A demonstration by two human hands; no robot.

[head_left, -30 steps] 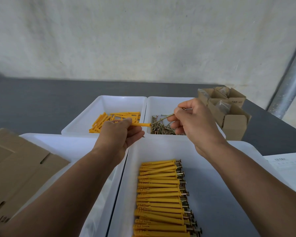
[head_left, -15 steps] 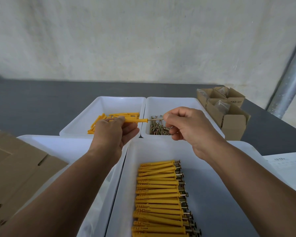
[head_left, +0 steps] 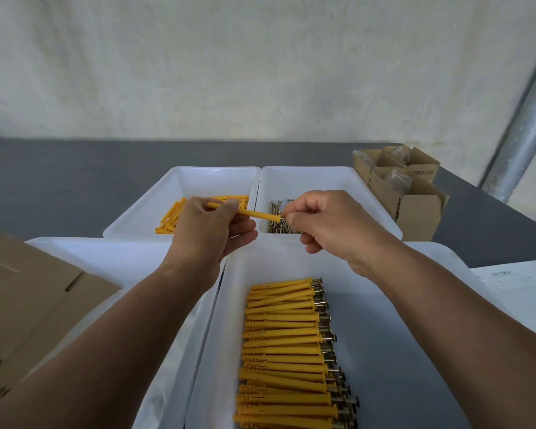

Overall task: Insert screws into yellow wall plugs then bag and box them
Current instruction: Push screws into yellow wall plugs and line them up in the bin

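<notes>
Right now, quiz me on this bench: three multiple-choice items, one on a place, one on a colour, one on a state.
1. The loose screws lie: A) in the far right tray B) in the near tray C) on the flat cardboard.
2. The wall plug being held is: A) red B) yellow C) white.
3. The left hand is: A) open B) gripping the plug C) resting on cardboard.
Answers: 1 A, the screws pile there; 2 B, its shaft is plainly yellow; 3 B, fingers curl round it.
</notes>
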